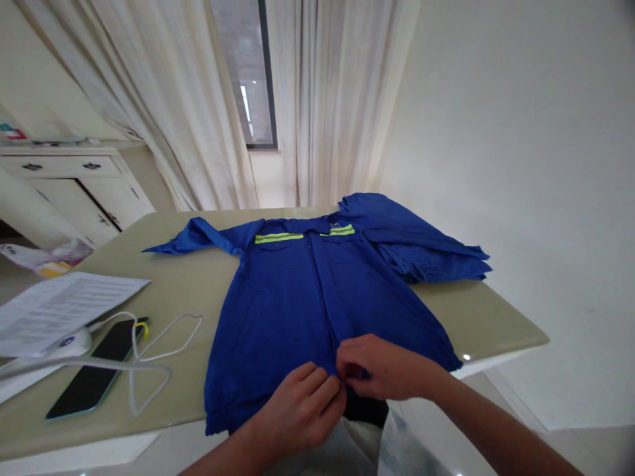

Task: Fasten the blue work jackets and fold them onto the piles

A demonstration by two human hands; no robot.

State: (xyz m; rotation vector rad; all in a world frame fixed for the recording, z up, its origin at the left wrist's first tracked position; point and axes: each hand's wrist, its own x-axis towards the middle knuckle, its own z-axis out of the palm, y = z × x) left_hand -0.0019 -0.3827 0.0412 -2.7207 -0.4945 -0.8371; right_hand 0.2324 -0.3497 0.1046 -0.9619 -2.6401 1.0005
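Observation:
A blue work jacket (297, 297) with yellow-green reflective strips lies front up on a beige table (198, 284), collar away from me. Both hands meet at the bottom of its front closure near the table's front edge. My left hand (300, 410) has its fingers curled on the hem, left of the closure. My right hand (384, 367) pinches the closure's lower end with thumb and fingers. The jacket's left sleeve (198, 238) stretches out flat. A second folded blue garment (421, 248) lies at the jacket's far right.
On the table's left lie a black phone (96, 377), a white cable (149, 350), a white hanger-like bar and printed paper sheets (59, 307). A white cabinet (74, 185) stands at far left, curtains and a window behind. The table's right edge drops to white floor.

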